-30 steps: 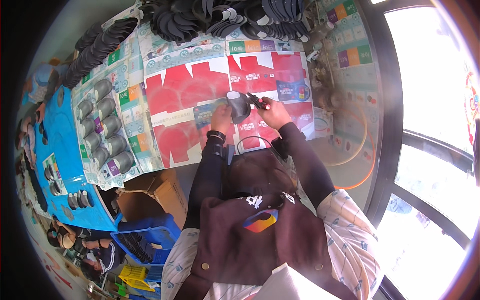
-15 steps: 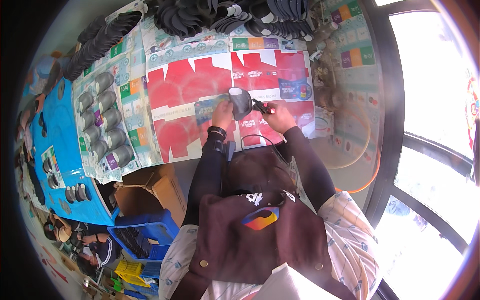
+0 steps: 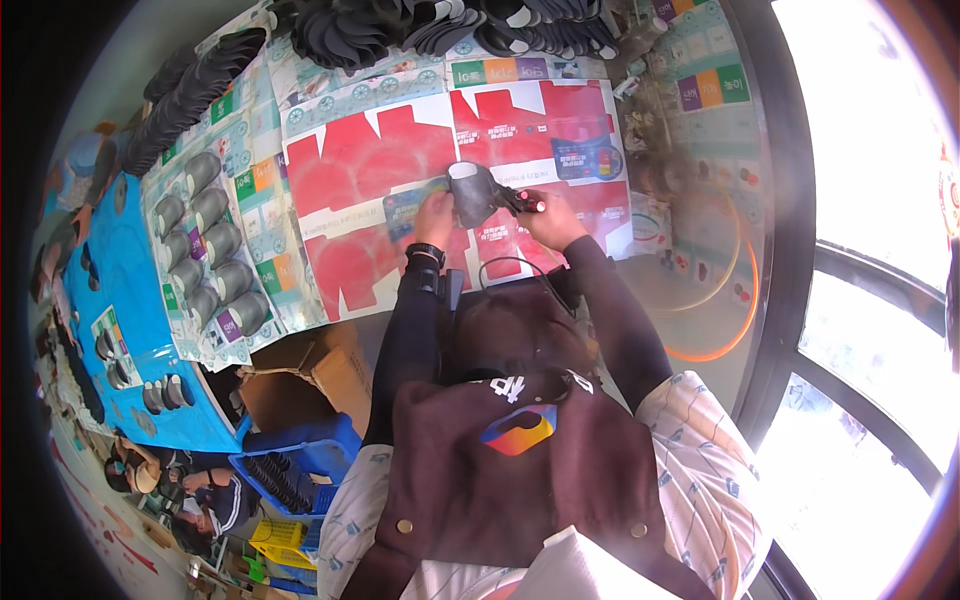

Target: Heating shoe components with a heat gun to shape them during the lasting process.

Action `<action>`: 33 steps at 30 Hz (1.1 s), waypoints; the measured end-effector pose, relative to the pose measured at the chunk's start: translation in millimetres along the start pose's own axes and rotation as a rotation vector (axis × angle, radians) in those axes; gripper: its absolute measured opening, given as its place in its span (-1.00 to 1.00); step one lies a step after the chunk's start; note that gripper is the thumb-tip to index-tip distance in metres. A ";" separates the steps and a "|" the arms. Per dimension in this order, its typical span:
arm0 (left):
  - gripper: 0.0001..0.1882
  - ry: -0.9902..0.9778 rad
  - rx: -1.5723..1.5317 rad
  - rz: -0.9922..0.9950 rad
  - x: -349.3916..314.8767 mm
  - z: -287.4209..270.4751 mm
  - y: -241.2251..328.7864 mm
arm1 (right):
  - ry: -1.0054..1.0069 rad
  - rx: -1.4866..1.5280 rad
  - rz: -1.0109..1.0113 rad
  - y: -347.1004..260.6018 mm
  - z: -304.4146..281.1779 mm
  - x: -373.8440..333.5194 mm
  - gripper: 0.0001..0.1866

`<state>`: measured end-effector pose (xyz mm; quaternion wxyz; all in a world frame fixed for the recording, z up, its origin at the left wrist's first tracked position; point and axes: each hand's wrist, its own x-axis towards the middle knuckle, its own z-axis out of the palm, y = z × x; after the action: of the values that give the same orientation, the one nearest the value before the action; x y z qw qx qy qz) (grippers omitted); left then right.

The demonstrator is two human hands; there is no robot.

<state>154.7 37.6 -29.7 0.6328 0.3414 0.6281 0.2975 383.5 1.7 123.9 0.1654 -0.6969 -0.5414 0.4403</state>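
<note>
My left hand [image 3: 433,221] is closed on the near left edge of a dark grey cupped piece [image 3: 474,203] with a pale patch at its far end, perhaps a shoe part. From the other side, my right hand [image 3: 553,222] grips a black hand tool with red ends [image 3: 520,201]. Its head is at the right edge of the cupped piece; whether they touch, I cannot tell. Both hands are above a red and white printed card sheet [image 3: 375,160] spread over the table.
Similar grey cupped pieces [image 3: 222,241] stand in rows on the left. Stacked dark curved pieces [image 3: 345,38] line the far edge. A blue-covered table [image 3: 128,300], cardboard box [image 3: 335,372] and blue crate [image 3: 322,457] are at left. An orange hose [image 3: 748,300] loops at right. Two people sit lower left.
The cupped piece has tilted a little in my left hand, and the tool's head now sits close against its right side. The whole view has shifted slightly.
</note>
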 end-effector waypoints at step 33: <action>-0.54 0.146 0.446 0.220 7.3 -47.7 -6.2 | -0.066 0.373 0.178 -15.1 -8.6 25.7 -0.75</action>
<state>107.0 42.6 -37.9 0.4586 0.5163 0.6813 0.2427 381.8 32.3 128.2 0.2343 -0.6845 -0.3921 0.5683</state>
